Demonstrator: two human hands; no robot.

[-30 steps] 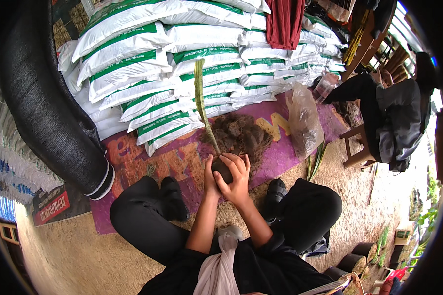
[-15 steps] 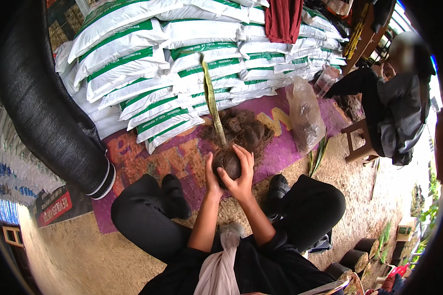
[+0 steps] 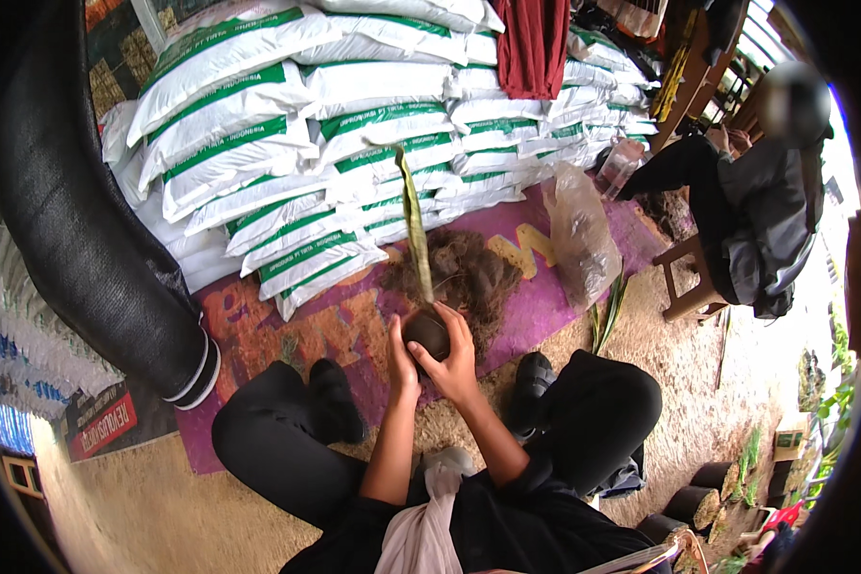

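Where the grip closes: left hand (image 3: pixel 402 364) and right hand (image 3: pixel 456 357) cup a dark round ball (image 3: pixel 425 333), fingers curled against its sides.
Leaf (image 3: pixel 414 225): long, narrow, standing out from the ball.
Ball: over the purple mat (image 3: pixel 270 330), toward its near edge.
Fibrous heap (image 3: pixel 471 263): on the mat, just beyond.
White sacks (image 3: pixel 383 91): stacked along the mat's far edge.

The ball (image 3: pixel 429 335) was dark brown, the leaf (image 3: pixel 414 225) yellow-green, the fibre heap (image 3: pixel 474 273) brown, the mat (image 3: pixel 543 311) purple with orange and yellow patches, the sacks (image 3: pixel 383 91) white with green bands, the cloth (image 3: pixel 533 48) dark red, the stool (image 3: pixel 706 290) brown, and the trousers (image 3: pixel 282 440) plain black.
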